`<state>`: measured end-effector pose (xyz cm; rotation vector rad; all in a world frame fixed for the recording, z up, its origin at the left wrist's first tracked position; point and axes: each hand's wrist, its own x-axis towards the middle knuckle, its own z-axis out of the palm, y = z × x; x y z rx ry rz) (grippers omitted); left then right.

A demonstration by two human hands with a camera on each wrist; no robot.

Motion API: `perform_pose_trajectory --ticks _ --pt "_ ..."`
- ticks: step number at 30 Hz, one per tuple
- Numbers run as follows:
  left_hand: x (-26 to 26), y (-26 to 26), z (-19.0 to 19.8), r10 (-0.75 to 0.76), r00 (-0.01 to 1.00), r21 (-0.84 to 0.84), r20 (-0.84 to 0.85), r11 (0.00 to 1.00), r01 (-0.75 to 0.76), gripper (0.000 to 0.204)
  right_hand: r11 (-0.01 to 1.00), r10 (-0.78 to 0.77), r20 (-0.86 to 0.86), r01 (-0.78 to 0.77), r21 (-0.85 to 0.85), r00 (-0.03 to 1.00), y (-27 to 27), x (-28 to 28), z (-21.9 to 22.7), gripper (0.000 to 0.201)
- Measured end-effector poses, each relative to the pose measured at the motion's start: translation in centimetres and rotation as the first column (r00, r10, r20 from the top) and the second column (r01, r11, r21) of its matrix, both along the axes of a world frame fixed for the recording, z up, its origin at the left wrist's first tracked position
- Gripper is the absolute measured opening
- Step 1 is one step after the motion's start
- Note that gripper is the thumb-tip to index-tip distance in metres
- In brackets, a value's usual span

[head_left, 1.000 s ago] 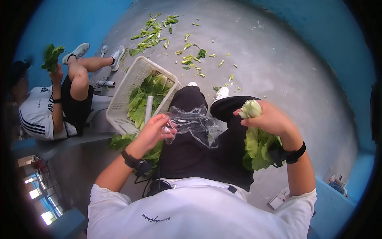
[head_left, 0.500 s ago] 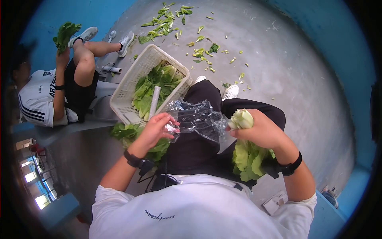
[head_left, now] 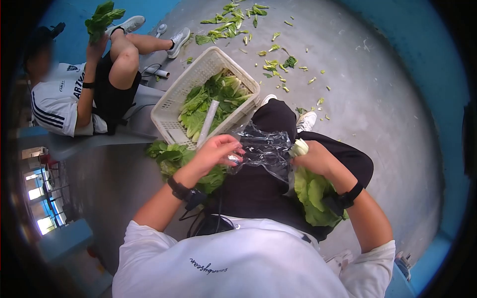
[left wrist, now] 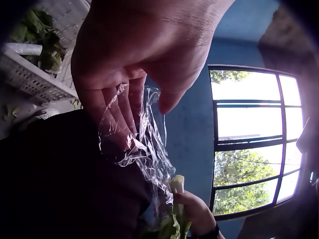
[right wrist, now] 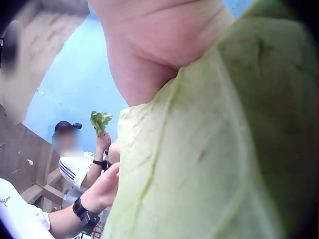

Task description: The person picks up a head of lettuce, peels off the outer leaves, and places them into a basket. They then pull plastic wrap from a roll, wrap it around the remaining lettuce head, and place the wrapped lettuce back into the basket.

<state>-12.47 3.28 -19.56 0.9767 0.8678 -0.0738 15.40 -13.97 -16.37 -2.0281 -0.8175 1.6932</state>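
A second person (head_left: pixel 74 94) sits at far left holding up greens beside a white basket (head_left: pixel 171 111) of leaves. Over the lap, the left hand (head_left: pixel 214 154) pinches a clear plastic bag (head_left: pixel 266 149) in its fingers, while the right hand (head_left: pixel 314 160) grips a lettuce head (head_left: pixel 313 191), stem end touching the bag.
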Motion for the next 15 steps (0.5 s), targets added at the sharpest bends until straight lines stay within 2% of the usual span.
perform_pose_trajectory --ticks 4,7,11,15 --pt "0.2 -0.7 -0.6 0.038 0.999 -0.007 -0.020 0.999 -0.038 0.020 0.999 -0.050 0.051 0.049 0.024 0.997 -1.1 1.6 -0.5 0.030" --pt "0.4 -1.1 -0.9 0.068 0.998 0.039 0.011 0.997 -0.069 0.017 0.995 -0.103 0.079 0.102 0.016 0.991 -1.2 2.9 1.9 0.032" --pt "0.9 -1.6 -0.9 0.046 0.999 0.127 0.013 0.991 -0.047 0.014 0.998 -0.018 0.127 0.026 -0.062 0.992 -1.8 5.2 3.4 0.034" --pt "1.3 -2.0 -0.5 0.082 0.996 0.150 0.035 0.985 -0.086 0.013 0.996 0.034 0.175 -0.019 -0.084 0.984 -1.9 6.0 4.0 0.035"
